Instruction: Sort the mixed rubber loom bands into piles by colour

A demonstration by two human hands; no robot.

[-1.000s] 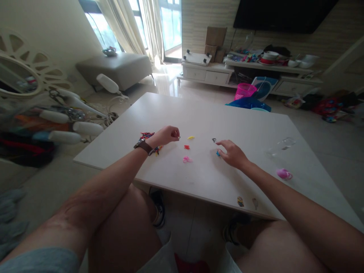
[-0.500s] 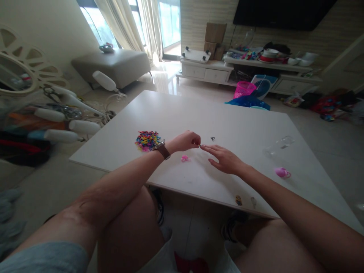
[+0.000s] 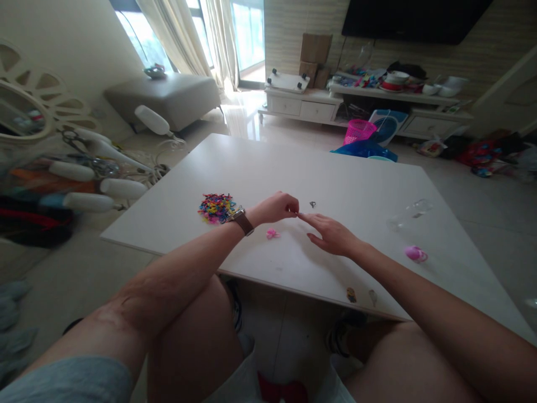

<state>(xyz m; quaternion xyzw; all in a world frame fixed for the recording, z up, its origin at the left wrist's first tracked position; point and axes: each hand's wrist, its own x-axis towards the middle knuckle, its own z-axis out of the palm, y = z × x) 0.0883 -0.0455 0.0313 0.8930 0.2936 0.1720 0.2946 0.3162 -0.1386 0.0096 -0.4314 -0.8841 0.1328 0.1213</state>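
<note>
Over the middle of the white table, my left hand is closed in a pinch, a brown-strapped watch on its wrist. What the pinch holds is too small to make out. My right hand lies palm down with its fingers stretched out, its fingertips meeting the left fingertips. Left of my left hand sits a heap of small multicoloured loops, partly behind the watch. A small pink cluster lies just below my left hand. Beyond my right fingers is a small black loop-like piece.
On the table's right are a clear plastic container and a purple rounded piece. A small yellow figure and a pale flat piece lie near the front edge. A pink basket stands past the far edge.
My left hand has shifted slightly to the right, its pinch now closer against the right fingertips. A tiny yellowish bit seen between the fingertips earlier no longer shows. The objects on the table stay put.
</note>
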